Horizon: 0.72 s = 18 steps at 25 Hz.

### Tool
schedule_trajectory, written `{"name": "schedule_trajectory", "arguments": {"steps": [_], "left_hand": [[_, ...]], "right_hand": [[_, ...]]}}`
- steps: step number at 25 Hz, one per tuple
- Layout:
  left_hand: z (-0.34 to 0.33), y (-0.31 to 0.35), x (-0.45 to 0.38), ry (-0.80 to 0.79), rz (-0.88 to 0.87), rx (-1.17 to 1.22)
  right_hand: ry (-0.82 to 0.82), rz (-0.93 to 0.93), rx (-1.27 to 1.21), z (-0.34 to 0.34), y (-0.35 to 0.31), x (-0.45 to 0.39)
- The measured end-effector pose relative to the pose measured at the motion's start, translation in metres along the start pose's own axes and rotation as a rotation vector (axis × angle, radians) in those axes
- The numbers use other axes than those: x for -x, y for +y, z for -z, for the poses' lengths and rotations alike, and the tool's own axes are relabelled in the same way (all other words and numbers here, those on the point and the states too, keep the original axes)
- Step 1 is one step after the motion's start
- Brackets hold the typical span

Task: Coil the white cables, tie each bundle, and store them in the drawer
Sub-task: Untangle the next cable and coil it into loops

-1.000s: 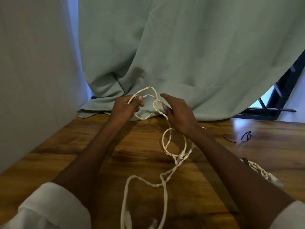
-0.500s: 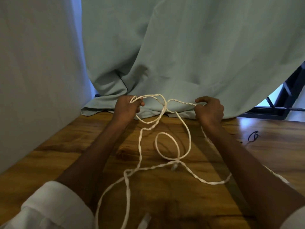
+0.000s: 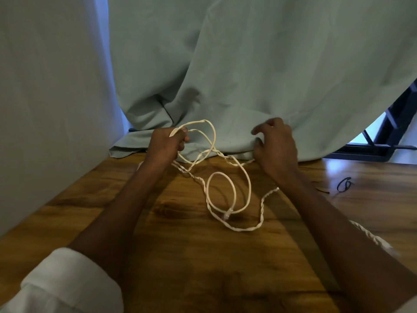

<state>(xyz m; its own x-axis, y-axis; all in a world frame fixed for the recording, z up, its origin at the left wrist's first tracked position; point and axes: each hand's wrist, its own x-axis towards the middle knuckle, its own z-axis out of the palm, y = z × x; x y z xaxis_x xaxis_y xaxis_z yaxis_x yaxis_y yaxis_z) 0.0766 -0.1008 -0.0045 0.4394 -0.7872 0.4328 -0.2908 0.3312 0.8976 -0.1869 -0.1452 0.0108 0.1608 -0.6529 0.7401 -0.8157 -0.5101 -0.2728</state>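
- Head view: the left hand [image 3: 165, 143] is closed round a couple of loops of the white cable [image 3: 228, 195], held up just in front of the curtain [image 3: 248, 75].
- Half a second ago the right hand [image 3: 276, 143] pinched a taut strand; now its fingers are spread and it seems to grip nothing, though the cable passes close under the palm.
- Slack has dropped onto the bench [image 3: 180, 256] in loose rings.
- Likely it is reaching for the next length, so coiling is early; no tie yet, no drawer visible.
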Motion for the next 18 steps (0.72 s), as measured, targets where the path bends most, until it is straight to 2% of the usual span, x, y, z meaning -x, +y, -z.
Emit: {"name": "schedule_trajectory", "arguments": {"steps": [2, 4, 6, 8, 10, 14, 15, 16, 18], "left_hand": [[-0.003, 0.004, 0.004, -0.027, -0.027, -0.016], [-0.006, 0.008, 0.008, -0.063, -0.043, 0.002], [-0.009, 0.010, 0.009, -0.112, -0.047, 0.041], [-0.010, 0.009, 0.010, -0.126, -0.061, 0.020], [-0.007, 0.007, 0.009, -0.087, -0.056, -0.004], [0.000, 0.002, 0.002, -0.020, -0.019, -0.022], [-0.001, 0.001, 0.001, -0.021, -0.026, -0.041], [-0.002, 0.001, 0.001, -0.031, -0.030, -0.066], [-0.007, 0.002, 0.005, -0.056, -0.028, -0.086]], "right_hand": [[-0.031, 0.152, -0.230, -0.004, -0.021, 0.003], [-0.181, 0.232, -0.219, -0.014, -0.034, 0.009], [-0.272, 0.252, -0.162, -0.024, -0.033, 0.014], [-0.248, 0.183, -0.265, -0.025, -0.029, 0.014], [-0.144, -0.027, -0.444, -0.023, -0.025, 0.011], [0.107, -0.703, -0.853, -0.008, -0.005, 0.004], [0.099, -0.745, -0.811, -0.007, 0.000, 0.005], [0.063, -0.691, -0.647, -0.009, 0.004, 0.005], [-0.038, -0.403, -0.278, -0.012, 0.002, 0.009]]}}
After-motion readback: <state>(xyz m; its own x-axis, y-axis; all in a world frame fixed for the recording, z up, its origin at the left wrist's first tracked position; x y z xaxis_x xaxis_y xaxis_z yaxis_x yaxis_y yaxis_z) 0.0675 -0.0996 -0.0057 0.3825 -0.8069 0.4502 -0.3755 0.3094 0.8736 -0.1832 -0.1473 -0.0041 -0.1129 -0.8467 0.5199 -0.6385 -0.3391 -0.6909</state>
